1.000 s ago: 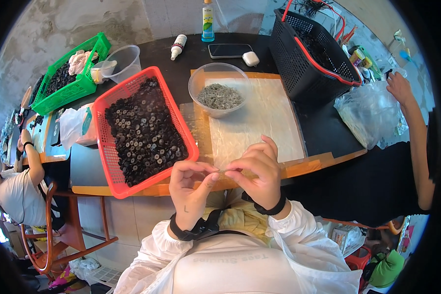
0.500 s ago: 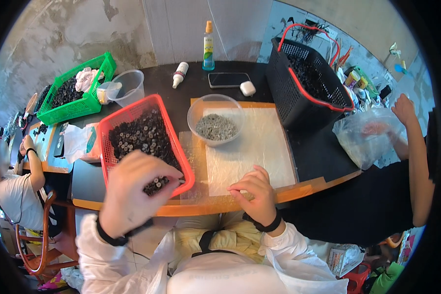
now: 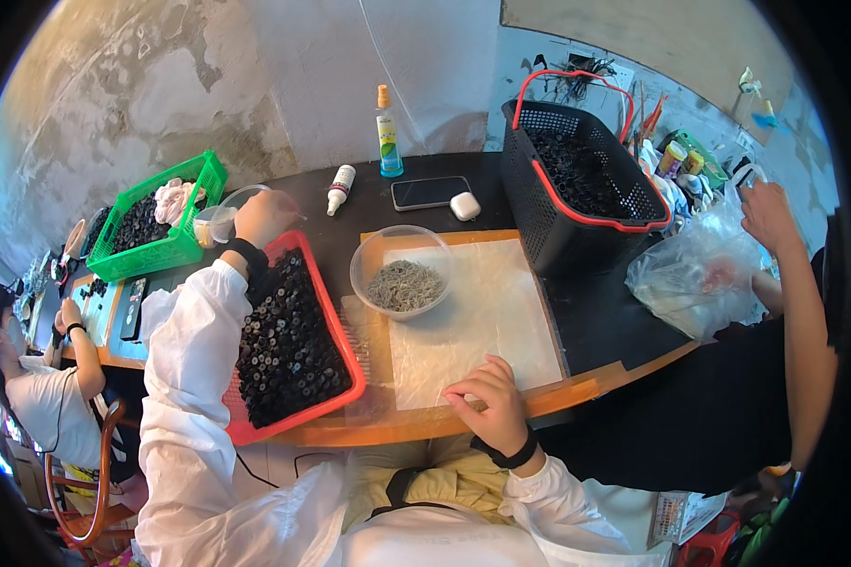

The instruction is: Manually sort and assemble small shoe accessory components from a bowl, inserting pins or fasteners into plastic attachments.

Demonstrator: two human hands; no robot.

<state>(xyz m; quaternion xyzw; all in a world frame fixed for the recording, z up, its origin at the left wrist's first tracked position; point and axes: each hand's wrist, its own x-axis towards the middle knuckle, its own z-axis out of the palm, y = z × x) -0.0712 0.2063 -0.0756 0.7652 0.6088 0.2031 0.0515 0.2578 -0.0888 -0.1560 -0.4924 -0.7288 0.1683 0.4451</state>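
Evenly bright, left-edge glare, fisheye bending

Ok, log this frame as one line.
left hand: at clear cup; right hand: curled, by white sheet; red basket: black discs; clear bowl: thin greyish pieces

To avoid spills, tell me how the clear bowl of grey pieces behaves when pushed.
The clear bowl looks like thin plastic, so its wall may flex. The grey pieces lie low, so tipping seems unlikely. The shiny sheet partly under it may let it slide.
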